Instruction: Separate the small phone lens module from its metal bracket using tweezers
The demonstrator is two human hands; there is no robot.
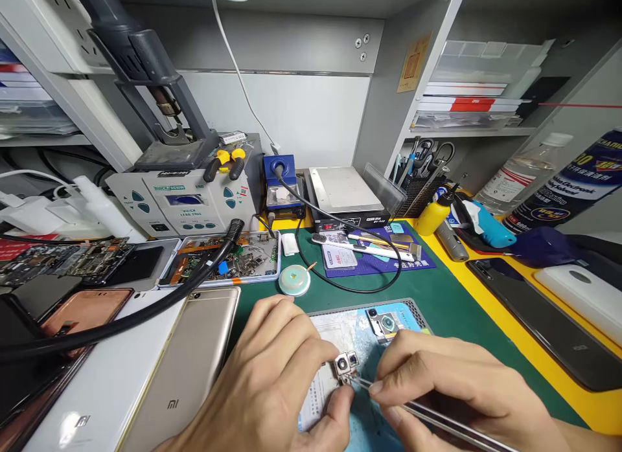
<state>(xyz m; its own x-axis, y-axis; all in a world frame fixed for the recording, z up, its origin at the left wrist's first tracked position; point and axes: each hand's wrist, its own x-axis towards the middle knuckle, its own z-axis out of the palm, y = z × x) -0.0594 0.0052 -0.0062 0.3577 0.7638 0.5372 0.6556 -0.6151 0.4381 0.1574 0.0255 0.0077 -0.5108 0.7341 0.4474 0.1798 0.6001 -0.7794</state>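
Between the index finger and thumb of my left hand is a small dual-lens phone camera module, its lenses facing up. My right hand pinches a pair of metal tweezers. The tweezer tips meet the lower edge of the module; whether they grip it is too small to tell. Both hands are over a light blue and white work mat. Beyond my right fingers, another camera part with a round greenish lens lies on that mat.
Xiaomi phones lie at the left, crossed by a thick black hose. Behind stand a hot-air station, a parts tray and a round pale-green disc. A black phone and yellow bottle are at the right.
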